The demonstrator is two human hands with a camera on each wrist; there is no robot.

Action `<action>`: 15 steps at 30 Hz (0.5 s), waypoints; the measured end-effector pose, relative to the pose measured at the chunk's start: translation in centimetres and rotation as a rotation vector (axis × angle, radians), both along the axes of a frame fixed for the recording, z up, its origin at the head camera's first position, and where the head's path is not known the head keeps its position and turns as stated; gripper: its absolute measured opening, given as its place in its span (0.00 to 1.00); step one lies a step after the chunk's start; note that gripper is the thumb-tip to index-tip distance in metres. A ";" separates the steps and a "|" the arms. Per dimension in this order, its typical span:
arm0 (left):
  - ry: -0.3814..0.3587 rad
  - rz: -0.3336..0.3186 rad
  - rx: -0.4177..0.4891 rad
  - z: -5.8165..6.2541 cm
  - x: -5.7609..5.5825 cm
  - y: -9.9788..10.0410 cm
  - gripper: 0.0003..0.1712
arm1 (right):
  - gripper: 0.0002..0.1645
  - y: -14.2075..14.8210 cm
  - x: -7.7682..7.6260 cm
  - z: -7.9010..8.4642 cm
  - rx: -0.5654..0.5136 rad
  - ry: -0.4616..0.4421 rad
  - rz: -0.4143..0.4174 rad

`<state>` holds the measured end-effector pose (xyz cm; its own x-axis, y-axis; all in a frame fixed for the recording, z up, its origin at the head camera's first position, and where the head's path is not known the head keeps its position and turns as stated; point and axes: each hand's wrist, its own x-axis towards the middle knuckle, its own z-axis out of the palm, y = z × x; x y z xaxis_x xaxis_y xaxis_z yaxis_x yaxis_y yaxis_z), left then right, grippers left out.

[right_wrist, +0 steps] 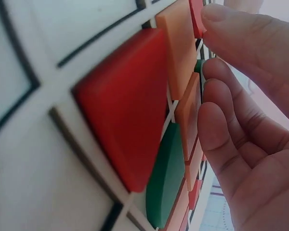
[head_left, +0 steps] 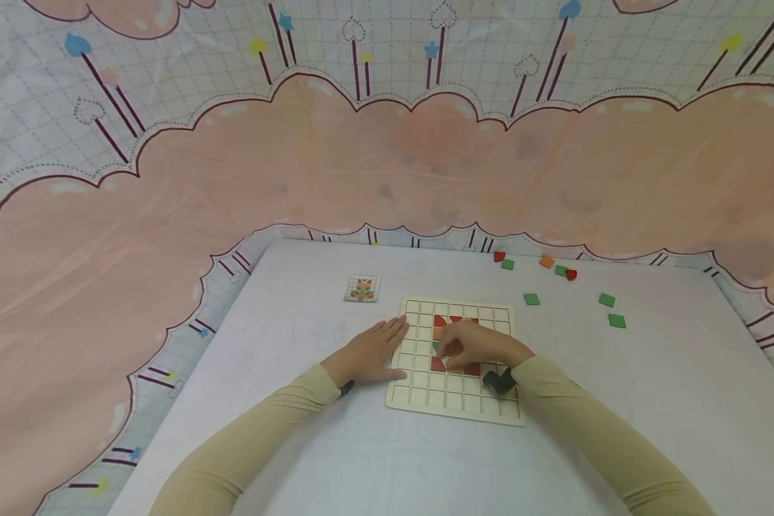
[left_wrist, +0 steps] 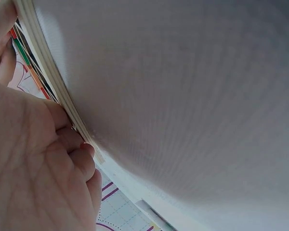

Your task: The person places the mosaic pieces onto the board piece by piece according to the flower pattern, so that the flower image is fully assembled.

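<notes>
Pale wooden grid board (head_left: 454,414): lay flat on the white-covered table (head_left: 297,444) before me, coloured pieces set in its squares.
Left hand (head_left: 369,352): rested at the board's left edge, my fingers together and nearly straight, my thumb spread wide from them near the lower squares; they had no piece in their hold.
Right hand (head_left: 474,341): arched over the coloured pieces, my fingers bent downward; I could not tell whether they pinched a piece or only touched one.
Red curve-edged piece (head_left: 437,365): sat at the pattern's lower left corner, just by my right fingertips.
Pattern: red, orange and green pieces formed a block, partly hidden beneath my right hand; the right wrist view caught a red corner piece (right_wrist: 120,106) close up, beside a flat orange piece (right_wrist: 177,53) and a round-sided green piece (right_wrist: 166,178).
Small square card (head_left: 363,288): lay beyond the board's upper left corner, printed with a red, orange and green design.
Loose pieces: a green square (head_left: 532,299) lay just off the board's upper right; two more green squares (head_left: 617,321) lay farther right, and red, green and orange pieces (head_left: 546,261) lay near the far edge.
Backdrop: peach-and-white printed cloth (head_left: 387,172) hung behind.
</notes>
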<state>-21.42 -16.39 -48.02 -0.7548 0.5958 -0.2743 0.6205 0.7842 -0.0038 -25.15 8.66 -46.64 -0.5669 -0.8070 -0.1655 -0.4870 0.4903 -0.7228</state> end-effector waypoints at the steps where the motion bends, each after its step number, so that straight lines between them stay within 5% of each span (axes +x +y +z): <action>1: 0.001 0.000 0.003 0.0 0.0 0.0 0.53 | 0.07 0.0 0.0 0.0 0.000 -0.008 -0.003; 15: 0.008 -0.001 0.013 0.0 0.0 0.2 0.53 | 0.14 0.7 0.1 0.0 0.012 0.040 -0.023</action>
